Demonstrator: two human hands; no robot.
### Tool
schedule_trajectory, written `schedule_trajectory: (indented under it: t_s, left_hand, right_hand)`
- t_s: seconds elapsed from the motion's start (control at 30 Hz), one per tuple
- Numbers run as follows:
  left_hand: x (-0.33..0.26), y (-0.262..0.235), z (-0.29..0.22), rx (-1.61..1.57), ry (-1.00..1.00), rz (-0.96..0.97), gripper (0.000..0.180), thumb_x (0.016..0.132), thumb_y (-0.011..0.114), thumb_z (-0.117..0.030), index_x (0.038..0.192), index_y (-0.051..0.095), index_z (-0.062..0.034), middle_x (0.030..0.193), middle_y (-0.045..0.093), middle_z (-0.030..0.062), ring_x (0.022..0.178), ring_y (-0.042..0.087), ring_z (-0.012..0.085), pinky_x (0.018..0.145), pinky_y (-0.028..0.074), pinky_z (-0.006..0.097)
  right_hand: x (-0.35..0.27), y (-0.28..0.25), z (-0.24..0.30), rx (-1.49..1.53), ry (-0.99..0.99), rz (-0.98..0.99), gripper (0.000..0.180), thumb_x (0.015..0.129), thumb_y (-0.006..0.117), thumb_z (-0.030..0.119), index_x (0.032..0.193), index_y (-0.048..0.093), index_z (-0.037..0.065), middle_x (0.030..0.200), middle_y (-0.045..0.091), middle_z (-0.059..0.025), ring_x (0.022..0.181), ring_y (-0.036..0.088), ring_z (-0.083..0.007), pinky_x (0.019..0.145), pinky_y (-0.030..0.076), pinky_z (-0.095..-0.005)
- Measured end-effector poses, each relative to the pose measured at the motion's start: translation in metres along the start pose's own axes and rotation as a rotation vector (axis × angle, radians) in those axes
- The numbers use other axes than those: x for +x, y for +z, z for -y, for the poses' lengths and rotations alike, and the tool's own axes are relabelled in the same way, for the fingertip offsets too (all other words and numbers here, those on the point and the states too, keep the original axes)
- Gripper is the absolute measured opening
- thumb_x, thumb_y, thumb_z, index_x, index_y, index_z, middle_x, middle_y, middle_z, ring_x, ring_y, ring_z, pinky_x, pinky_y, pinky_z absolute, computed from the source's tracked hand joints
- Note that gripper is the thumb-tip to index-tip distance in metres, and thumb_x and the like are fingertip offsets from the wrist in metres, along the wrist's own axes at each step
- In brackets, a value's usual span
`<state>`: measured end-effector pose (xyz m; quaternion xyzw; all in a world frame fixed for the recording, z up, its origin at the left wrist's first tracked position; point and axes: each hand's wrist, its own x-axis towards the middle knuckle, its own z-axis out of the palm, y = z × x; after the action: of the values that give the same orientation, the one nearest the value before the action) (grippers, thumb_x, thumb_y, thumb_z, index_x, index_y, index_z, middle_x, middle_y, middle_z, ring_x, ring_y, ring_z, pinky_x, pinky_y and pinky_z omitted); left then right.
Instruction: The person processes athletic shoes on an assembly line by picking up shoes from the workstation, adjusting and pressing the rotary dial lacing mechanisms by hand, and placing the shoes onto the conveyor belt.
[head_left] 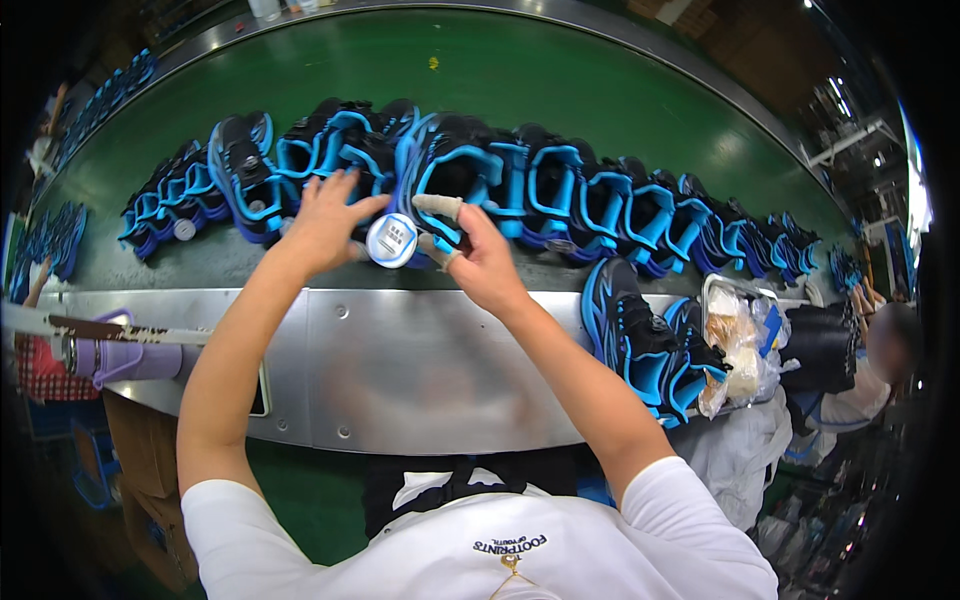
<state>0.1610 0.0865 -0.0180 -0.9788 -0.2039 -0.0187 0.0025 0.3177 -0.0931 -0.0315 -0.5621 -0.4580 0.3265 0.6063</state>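
A long row of black and blue sports shoes stands on the green belt (560, 75). My right hand (485, 262), with pale covers on two fingertips, grips the heel of one shoe (455, 150) near the middle of the row. Beside that heel, between my hands, is a round white disc (391, 241) with dark print; whether it is fixed to the shoe I cannot tell. My left hand (318, 228) is open, fingers spread over the neighbouring shoe (365, 150), its thumb pointing toward the gripped shoe. The fingertips' exact contact is partly hidden.
A bare metal ledge (420, 390) runs along the near side. On its right are a pair of shoes (640, 345) and a tray (712, 290) of plastic-wrapped pieces. To the left lies a lilac bottle (140, 360). Another person (860, 385) sits at the far right.
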Motion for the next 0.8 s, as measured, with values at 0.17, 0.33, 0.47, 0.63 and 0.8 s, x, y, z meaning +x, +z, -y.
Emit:
schedule_trajectory:
  t_s: [0.17, 0.33, 0.47, 0.63, 0.8]
  left_hand:
    - [0.037, -0.006, 0.009, 0.026, 0.072, -0.006, 0.076, 0.065, 0.082, -0.020, 0.134, 0.053, -0.0338, 0.140, 0.043, 0.0202, 0.123, 0.045, 0.0366, 0.104, 0.030, 0.050]
    - [0.024, 0.010, 0.017, -0.110, 0.040, -0.255, 0.057, 0.075, 0.076, -0.028, 0.126, 0.056, -0.0130, 0.130, 0.051, 0.0188, 0.112, 0.051, 0.0389, 0.098, 0.040, 0.046]
    - [0.056, 0.003, 0.043, -0.046, -0.060, -0.135, 0.048, 0.075, 0.070, -0.022, 0.118, 0.057, -0.0035, 0.113, 0.058, 0.0170, 0.101, 0.060, 0.0379, 0.080, 0.049, 0.040]
    - [0.093, 0.048, 0.051, 0.078, -0.161, -0.020, 0.021, 0.076, 0.054, -0.012, 0.085, 0.069, -0.0013, 0.091, 0.068, 0.0260, 0.084, 0.066, 0.0427, 0.076, 0.055, 0.048]
    - [0.095, 0.032, -0.017, 0.026, -0.320, 0.016, 0.022, 0.079, 0.055, -0.014, 0.089, 0.070, -0.0023, 0.091, 0.069, 0.0235, 0.085, 0.068, 0.0396, 0.078, 0.055, 0.046]
  right_hand:
    - [0.003, -0.024, -0.048, -0.358, -0.180, -0.118, 0.036, 0.078, 0.072, 0.001, 0.112, 0.060, 0.006, 0.107, 0.063, -0.0085, 0.102, 0.059, -0.0271, 0.090, 0.046, -0.0334]
    - [0.015, -0.019, -0.046, -0.564, -0.184, -0.235, 0.026, 0.080, 0.073, 0.016, 0.102, 0.060, 0.011, 0.097, 0.063, -0.0079, 0.089, 0.061, -0.0298, 0.075, 0.051, -0.0374]
    - [0.009, -0.010, -0.053, -0.580, -0.136, -0.267, 0.035, 0.078, 0.074, 0.015, 0.107, 0.054, 0.014, 0.095, 0.062, -0.0115, 0.087, 0.062, -0.0340, 0.071, 0.051, -0.0413]
    - [0.011, 0.001, -0.053, -0.559, -0.166, -0.266, 0.042, 0.078, 0.073, 0.012, 0.112, 0.050, 0.017, 0.090, 0.059, -0.0127, 0.085, 0.062, -0.0373, 0.069, 0.050, -0.0461]
    - [0.006, -0.033, -0.060, -0.607, -0.025, -0.216, 0.045, 0.077, 0.071, 0.011, 0.116, 0.050, 0.018, 0.101, 0.063, -0.0125, 0.090, 0.063, -0.0384, 0.074, 0.051, -0.0468]
